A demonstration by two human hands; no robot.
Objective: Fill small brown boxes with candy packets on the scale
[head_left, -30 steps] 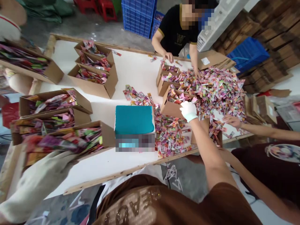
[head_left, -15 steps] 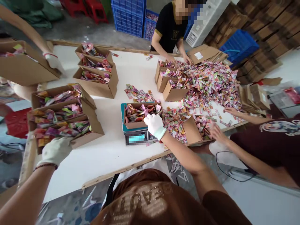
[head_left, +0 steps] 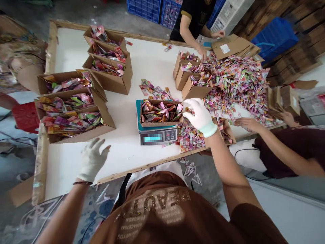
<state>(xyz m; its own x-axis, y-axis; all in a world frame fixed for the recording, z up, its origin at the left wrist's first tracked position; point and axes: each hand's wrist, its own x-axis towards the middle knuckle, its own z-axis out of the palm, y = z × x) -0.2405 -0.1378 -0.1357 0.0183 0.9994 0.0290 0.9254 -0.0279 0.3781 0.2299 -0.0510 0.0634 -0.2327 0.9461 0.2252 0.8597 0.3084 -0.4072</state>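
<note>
A small cardboard box (head_left: 162,124) full of colourful sachets (head_left: 162,112) sits on the teal plate of a digital scale (head_left: 157,136). At the box's right end is my right hand (head_left: 200,117) in a white glove. Its fingers are curved and apart, with loose sachets showing in the gap. I cannot tell whether its fingertips touch the box. My left hand (head_left: 93,159), also gloved, hovers over the table's front edge with its fingers spread and nothing in them. Beyond it stand cardboard boxes (head_left: 82,130) packed with sachets.
Three more filled boxes (head_left: 115,83) stand at the back left of the white table (head_left: 122,142). A big heap of sachets (head_left: 238,81) covers the right side, with small boxes (head_left: 195,92) beside it. A co-worker's arm (head_left: 186,32) reaches in at the back; another's hand (head_left: 247,123) is at the right.
My left hand has left the filled boxes on the left and moved right, opening. My right hand has shifted from above the box to its right end. The person at far left is out of view.
</note>
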